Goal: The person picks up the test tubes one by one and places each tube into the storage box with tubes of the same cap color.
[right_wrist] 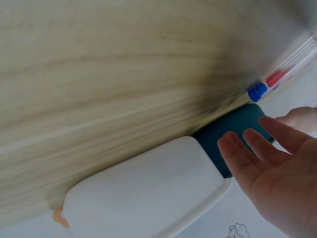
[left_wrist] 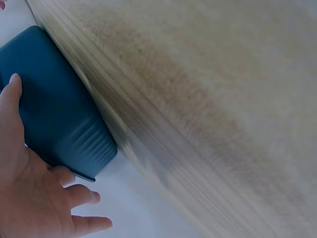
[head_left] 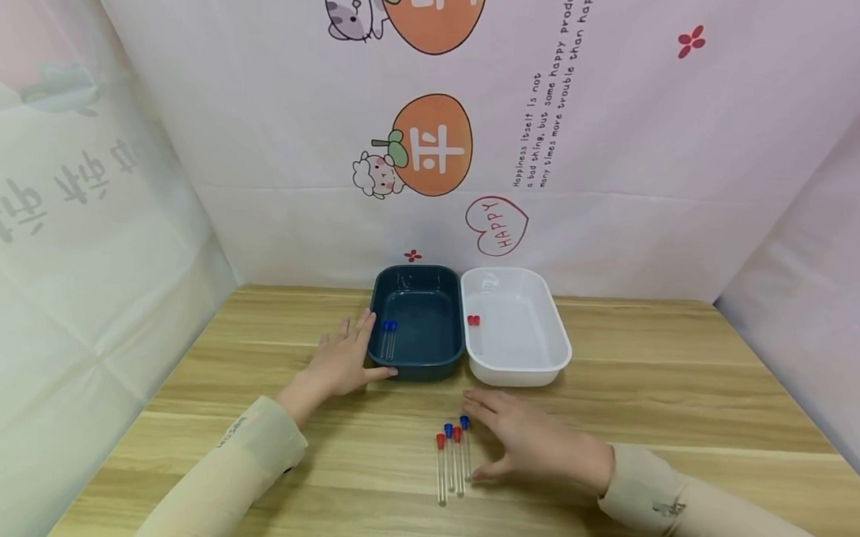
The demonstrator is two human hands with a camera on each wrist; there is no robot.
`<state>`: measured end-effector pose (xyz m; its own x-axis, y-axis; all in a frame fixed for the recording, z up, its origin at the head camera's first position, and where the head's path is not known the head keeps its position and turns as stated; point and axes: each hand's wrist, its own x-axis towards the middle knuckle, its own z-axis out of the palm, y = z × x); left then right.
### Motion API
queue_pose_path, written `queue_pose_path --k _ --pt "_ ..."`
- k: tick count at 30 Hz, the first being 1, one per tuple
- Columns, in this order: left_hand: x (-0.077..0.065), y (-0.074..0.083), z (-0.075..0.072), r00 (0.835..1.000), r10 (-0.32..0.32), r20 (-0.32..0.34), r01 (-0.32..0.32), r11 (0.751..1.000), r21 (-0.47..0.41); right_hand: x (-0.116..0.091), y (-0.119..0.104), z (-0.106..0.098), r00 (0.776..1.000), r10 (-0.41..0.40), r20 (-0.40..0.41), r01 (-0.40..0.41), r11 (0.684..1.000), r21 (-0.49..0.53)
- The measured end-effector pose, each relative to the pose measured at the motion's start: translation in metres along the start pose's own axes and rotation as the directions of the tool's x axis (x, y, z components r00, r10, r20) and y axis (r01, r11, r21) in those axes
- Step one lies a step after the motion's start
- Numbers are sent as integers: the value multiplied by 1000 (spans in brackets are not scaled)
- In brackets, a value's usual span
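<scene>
My left hand (head_left: pixel 339 361) rests against the near left corner of a dark teal tray (head_left: pixel 430 371), thumb along its front wall and fingers spread by its left side. In the left wrist view the thumb lies on the teal wall. Two blue-capped test tubes (head_left: pixel 390 342) lie inside this tray. On the table, several clear test tubes (head_left: pixel 441 469) with red and blue caps lie side by side. Just right of them is my right hand (head_left: pixel 535 439), fingers extended and holding nothing, its fingertips close to the rightmost blue-capped tube (head_left: pixel 466 449).
A white tray (head_left: pixel 519 376) stands against the right side of the teal one, with two red-capped tubes (head_left: pixel 474 321) inside. The wooden table (head_left: pixel 655 387) ends at a printed cloth (head_left: pixel 613 215) behind the trays; more cloth hangs at both sides.
</scene>
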<state>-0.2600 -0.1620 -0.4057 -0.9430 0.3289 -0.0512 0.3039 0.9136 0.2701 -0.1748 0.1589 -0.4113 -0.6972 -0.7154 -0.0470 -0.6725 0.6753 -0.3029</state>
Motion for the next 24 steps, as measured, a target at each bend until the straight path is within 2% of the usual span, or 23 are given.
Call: queue_pose_path --k 4,11,24 --pt "0 0 -1 1000 -1 3 1 1000 6 0 -1 2 999 21 26 -21 1000 -3" --pt "-1 1 -1 1000 -8 7 8 1000 1 2 -5 6 999 33 11 -33 999 2" --pt "0 0 0 1000 4 -2 -4 1000 6 6 -9 7 998 54 41 -53 998 -24"
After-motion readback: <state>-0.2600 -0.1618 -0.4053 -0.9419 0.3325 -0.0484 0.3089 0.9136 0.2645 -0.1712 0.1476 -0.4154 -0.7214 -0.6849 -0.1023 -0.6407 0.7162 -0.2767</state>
